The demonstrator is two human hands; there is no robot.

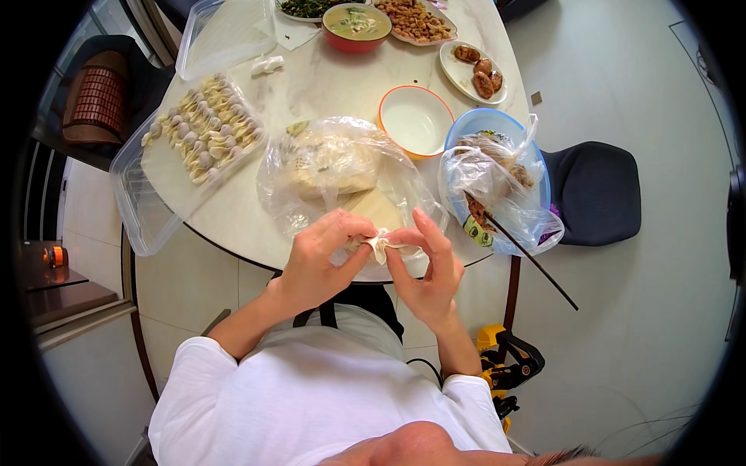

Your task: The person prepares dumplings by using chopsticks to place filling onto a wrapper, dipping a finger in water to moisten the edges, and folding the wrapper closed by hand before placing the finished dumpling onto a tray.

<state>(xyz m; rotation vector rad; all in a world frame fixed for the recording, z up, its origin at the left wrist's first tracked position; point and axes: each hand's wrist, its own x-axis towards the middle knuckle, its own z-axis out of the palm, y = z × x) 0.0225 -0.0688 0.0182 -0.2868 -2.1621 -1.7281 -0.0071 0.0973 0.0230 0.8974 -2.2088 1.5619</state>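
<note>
Just past the table's near edge, my left hand point(326, 250) and my right hand point(428, 262) pinch one folded wonton point(380, 246) between their fingertips. Behind them, a stack of dough wrappers point(376, 207) lies partly in a clear plastic bag point(326, 157). Rows of folded wontons point(204, 131) fill part of a clear plastic tray point(137, 198) at the left. At the right, a blue bowl point(489, 116) holds a plastic bag point(489, 169) with meat filling point(477, 207), and a dark chopstick point(530, 259) sticks out of it over the table's edge.
An orange-rimmed white bowl point(417, 119) stands beside the blue bowl. Farther back are a red bowl of soup point(356, 29), a plate of peanuts point(414, 20), a plate of browned food point(482, 76), a crumpled tissue point(267, 65) and a clear lid point(224, 35). A dark chair point(594, 192) is at the right.
</note>
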